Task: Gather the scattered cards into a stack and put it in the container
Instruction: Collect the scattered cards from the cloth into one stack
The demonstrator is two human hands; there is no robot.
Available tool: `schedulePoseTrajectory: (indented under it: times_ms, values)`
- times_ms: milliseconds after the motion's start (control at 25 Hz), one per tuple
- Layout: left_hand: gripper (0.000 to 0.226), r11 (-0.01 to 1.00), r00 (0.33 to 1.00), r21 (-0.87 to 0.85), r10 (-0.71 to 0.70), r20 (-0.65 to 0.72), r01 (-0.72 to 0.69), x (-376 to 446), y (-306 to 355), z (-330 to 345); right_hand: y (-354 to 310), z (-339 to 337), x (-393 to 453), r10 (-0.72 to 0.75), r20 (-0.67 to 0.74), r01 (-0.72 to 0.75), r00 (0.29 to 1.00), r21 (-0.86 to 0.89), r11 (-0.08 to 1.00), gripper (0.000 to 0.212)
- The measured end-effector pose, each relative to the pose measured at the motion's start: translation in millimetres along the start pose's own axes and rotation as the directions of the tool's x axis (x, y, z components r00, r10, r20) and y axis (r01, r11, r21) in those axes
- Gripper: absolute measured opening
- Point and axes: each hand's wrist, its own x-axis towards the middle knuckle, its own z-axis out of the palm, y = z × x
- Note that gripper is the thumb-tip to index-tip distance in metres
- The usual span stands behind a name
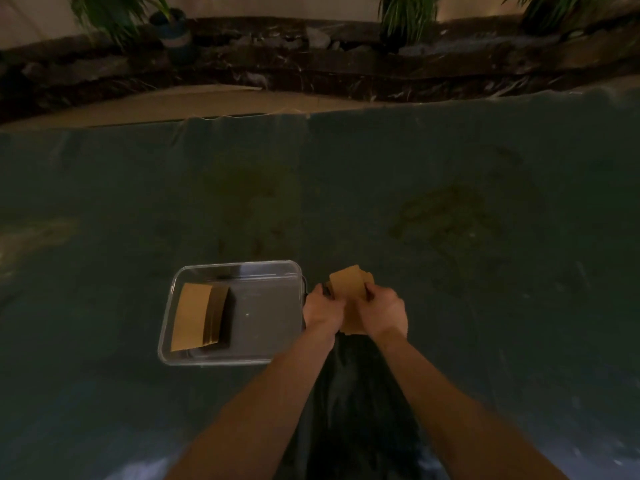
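A stack of tan cards point(349, 285) is held between both hands just right of the container, its edges slightly uneven. My left hand point(323, 308) grips the stack's left side and my right hand point(382, 311) grips its right side. The clear plastic container point(277, 268) sits on the dark cloth to the left of my hands. Inside it, against the left wall, lies another stack of tan cards point(194, 317).
A dark cloth point(450, 202) covers the whole work surface. Beyond its far edge run a tan strip and a dark stone ledge point(311, 64) with potted plants point(173, 26).
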Motion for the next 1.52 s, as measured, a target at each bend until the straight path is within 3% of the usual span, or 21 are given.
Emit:
schedulePoseTrajectory:
  times_ms: [200, 360, 560, 680, 840, 1000, 1160, 1200, 1280, 1440, 1520]
  values:
    - [0.015, 0.998, 1.0, 0.055, -0.025, 0.006, 0.025, 13, -8, 12, 16, 14, 10, 0.031, -0.048, -0.03, 0.998, 0.022, 0.999, 0.038]
    - [0.02, 0.996, 0.998, 0.072, -0.047, -0.035, 0.05, 15, -10, 17, 14, 18, 15, 0.204, 0.039, -0.207, 0.978, 0.115, 0.972, 0.067]
    - [0.006, 0.994, 0.993, -0.001, -0.112, 0.043, 0.112, 10, 0, 20, 13, 8, 35, 0.335, 0.185, -0.369, 0.924, 0.205, 0.906, 0.067]
    - [0.012, 0.981, 0.982, -0.107, -0.148, 0.119, 0.16, 10, -2, 15, 14, 0, 37, 0.323, 0.298, -0.412, 0.898, 0.313, 0.856, 0.06]
    - [0.029, 0.952, 0.946, -0.21, -0.161, 0.283, 0.224, 2, -13, 8, 18, -15, 17, 0.198, 0.396, -0.379, 0.897, 0.454, 0.807, 0.049]
    - [0.047, 0.956, 0.932, -0.244, -0.066, 0.357, 0.161, -28, -24, -3, 30, -25, -26, 0.099, 0.244, -0.213, 0.965, 0.503, 0.838, 0.053]
    - [0.076, 0.948, 0.932, -0.313, 0.059, 0.356, 0.06, -86, -31, -28, 34, -33, -76, -0.095, 0.06, 0.078, 0.994, 0.234, 0.969, 0.05]
    - [0.088, 0.951, 0.94, -0.309, 0.091, 0.329, 0.016, -98, -38, -35, 33, -34, -88, -0.166, 0.05, 0.156, 0.985, 0.162, 0.974, 0.05]
    - [0.092, 0.955, 0.942, -0.289, 0.153, 0.299, -0.064, -121, -58, -47, 32, -34, -114, -0.275, 0.066, 0.274, 0.959, 0.028, 0.961, 0.047]
    - [0.052, 0.937, 0.935, -0.336, 0.197, 0.295, -0.091, -151, -103, -69, 38, -17, -166, -0.435, 0.147, 0.458, 0.889, -0.221, 0.861, 0.046]
    - [0.075, 0.948, 0.946, -0.289, 0.21, 0.246, -0.135, -151, -129, -80, 38, -1, -187, -0.473, 0.21, 0.517, 0.855, -0.28, 0.809, 0.047]
